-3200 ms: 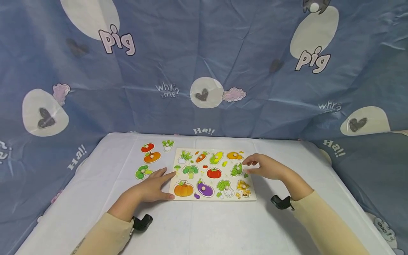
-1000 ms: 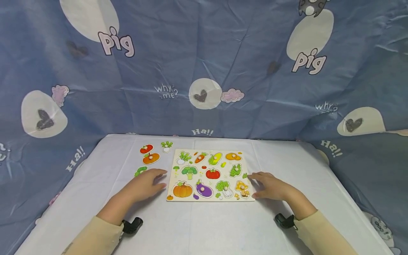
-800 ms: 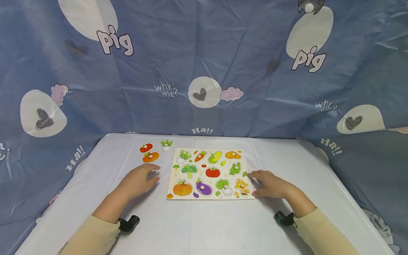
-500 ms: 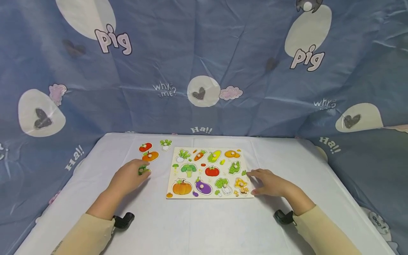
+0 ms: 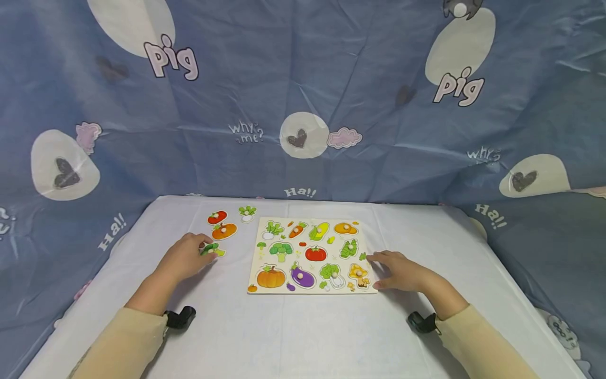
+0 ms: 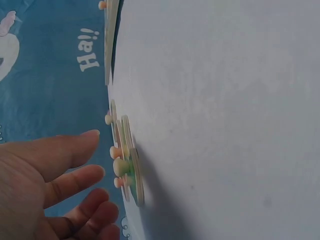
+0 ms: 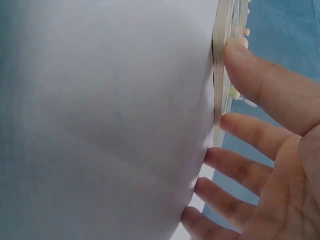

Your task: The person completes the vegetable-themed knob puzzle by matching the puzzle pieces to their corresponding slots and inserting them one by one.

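Note:
Beside the broccoli piece (image 5: 214,250) hovers my left hand (image 5: 182,258), with loosely bent fingers. In the left wrist view, a gap separates the thumb (image 6: 82,145) and index finger from the broccoli piece's knob (image 6: 121,167). My right hand (image 5: 400,272) rests at the right edge of the wooden vegetable puzzle board (image 5: 310,287). In the right wrist view its thumb (image 7: 250,70) lies on the board's edge (image 7: 218,75), and its fingers are spread and fairly straight. The board's broccoli (image 5: 281,250), tomato (image 5: 315,253), pumpkin (image 5: 271,277) and turnip (image 5: 272,230) pictures show no knobs.
Beyond the left hand lie a tomato piece (image 5: 217,217), a pumpkin piece (image 5: 224,231) and a turnip piece (image 5: 247,213), all knobbed. Knobbed pieces such as the eggplant (image 5: 303,277) sit in the board. A blue printed cloth (image 5: 236,168) hangs behind the white table (image 5: 303,337).
My left hand has moved left from the board's left edge to the broccoli piece. The right hand has moved from the green vegetable piece down to the board's right edge, then stayed still.

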The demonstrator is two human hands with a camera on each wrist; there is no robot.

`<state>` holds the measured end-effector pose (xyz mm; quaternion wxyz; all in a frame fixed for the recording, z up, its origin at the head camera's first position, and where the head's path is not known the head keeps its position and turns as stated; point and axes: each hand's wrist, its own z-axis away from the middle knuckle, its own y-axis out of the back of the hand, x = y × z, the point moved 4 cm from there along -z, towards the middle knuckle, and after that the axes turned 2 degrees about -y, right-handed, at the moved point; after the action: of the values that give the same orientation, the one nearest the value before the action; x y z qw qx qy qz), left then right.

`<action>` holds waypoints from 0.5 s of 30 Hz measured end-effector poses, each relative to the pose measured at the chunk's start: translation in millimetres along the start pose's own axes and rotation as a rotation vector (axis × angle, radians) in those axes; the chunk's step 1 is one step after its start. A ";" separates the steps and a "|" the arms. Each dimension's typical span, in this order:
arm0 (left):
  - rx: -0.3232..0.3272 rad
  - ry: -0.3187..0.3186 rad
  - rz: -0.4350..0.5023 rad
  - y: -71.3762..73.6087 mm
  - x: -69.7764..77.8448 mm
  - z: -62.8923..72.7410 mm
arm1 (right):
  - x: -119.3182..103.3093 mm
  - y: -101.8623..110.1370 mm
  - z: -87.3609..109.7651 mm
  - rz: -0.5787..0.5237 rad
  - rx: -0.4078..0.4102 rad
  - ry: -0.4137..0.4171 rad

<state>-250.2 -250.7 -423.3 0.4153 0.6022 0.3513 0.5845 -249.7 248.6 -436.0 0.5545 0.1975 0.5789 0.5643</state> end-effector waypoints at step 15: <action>-0.079 0.003 0.055 -3.4 -6.7 -10.1 | -0.7 -1.6 1.6 -0.011 -0.002 -0.009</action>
<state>-260.5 -254.6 -429.5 0.4220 0.5936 0.3121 0.6100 -247.5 248.3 -436.7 0.5605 0.1964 0.5770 0.5607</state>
